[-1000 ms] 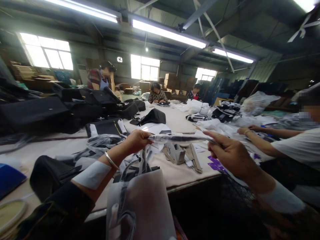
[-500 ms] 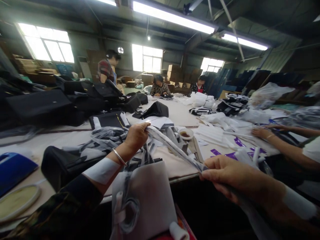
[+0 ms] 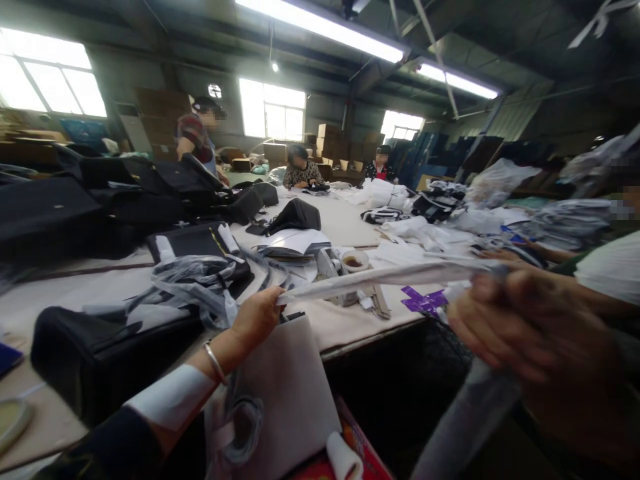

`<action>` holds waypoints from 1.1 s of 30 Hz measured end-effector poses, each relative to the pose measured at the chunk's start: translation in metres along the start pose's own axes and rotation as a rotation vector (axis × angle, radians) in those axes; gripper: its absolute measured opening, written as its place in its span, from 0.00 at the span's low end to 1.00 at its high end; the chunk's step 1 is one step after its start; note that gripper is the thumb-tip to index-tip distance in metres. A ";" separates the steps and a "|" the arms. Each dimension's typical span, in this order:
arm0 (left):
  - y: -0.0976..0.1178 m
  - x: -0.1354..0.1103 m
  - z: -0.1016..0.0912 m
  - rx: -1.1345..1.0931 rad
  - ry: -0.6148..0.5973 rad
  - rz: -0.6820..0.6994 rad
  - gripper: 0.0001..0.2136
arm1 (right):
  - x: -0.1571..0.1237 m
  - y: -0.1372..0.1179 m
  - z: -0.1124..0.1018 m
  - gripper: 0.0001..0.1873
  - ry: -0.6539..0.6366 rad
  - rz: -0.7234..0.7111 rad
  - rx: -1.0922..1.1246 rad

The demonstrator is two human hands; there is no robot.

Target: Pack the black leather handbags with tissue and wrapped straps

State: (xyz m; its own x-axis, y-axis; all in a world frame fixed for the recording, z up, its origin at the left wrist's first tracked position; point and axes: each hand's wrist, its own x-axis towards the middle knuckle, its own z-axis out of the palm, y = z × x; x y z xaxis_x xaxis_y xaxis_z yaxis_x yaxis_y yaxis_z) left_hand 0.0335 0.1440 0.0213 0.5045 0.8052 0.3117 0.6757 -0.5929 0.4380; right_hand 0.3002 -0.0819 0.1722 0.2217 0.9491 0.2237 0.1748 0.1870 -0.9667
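Observation:
My left hand point(image 3: 256, 321) is closed on one end of a long whitish strap wrapped in clear plastic point(image 3: 370, 280). Stretched nearly level, the strap runs across to my right hand point(image 3: 525, 327), whose fingers are wrapped round it. That hand is smeared by motion, and a loose length of wrapped strap hangs below it. Beneath my left hand stands a bag faced with a white foam sheet point(image 3: 295, 393), a plastic-wrapped coil point(image 3: 245, 427) against its side. A black bag point(image 3: 95, 353) lies to the left, partly under tangled plastic-wrapped straps point(image 3: 185, 283).
Purple tape pieces point(image 3: 424, 300) and a small bowl of brown liquid point(image 3: 355, 260) are on the table point(image 3: 345, 337). Black bags point(image 3: 125, 193) are piled at left. A co-worker's sleeve point(image 3: 610, 270) is close on the right; other people work across the table.
My right hand has moved right and up, drawing a longer stretch of strap between my hands. My left hand keeps its end, now lower in view. The camera has turned right.

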 end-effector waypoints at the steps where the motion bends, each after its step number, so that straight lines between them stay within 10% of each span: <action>1: 0.002 0.002 -0.005 0.014 -0.018 -0.008 0.08 | 0.011 -0.001 0.006 0.21 0.032 -0.044 0.086; 7: 0.076 0.000 -0.050 -0.074 0.247 0.224 0.24 | 0.071 0.011 0.049 0.20 0.042 -0.138 0.206; 13: 0.151 -0.014 -0.032 -0.483 0.032 0.190 0.09 | 0.103 0.014 0.097 0.21 0.118 -0.204 0.094; 18: 0.127 0.003 -0.033 -0.871 0.014 -0.068 0.12 | 0.100 0.036 0.083 0.25 -0.171 -0.189 0.120; 23: 0.103 0.016 -0.056 -1.157 0.136 -0.289 0.15 | 0.056 0.093 0.075 0.28 -0.497 0.145 0.079; 27: 0.102 0.016 -0.055 -1.237 0.212 -0.368 0.15 | 0.033 0.113 0.089 0.24 -0.466 0.334 0.187; 33: 0.102 -0.010 -0.044 -1.222 -0.020 -0.245 0.18 | 0.035 0.113 0.100 0.23 -0.411 0.323 0.297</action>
State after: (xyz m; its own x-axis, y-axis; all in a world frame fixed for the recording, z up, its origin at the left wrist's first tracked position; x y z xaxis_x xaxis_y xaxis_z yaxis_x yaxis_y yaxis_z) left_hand 0.0741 0.0758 0.1001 0.4513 0.8865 0.1028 -0.1837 -0.0205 0.9828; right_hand 0.2319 -0.0022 0.0583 -0.1810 0.9788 -0.0960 -0.1283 -0.1203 -0.9844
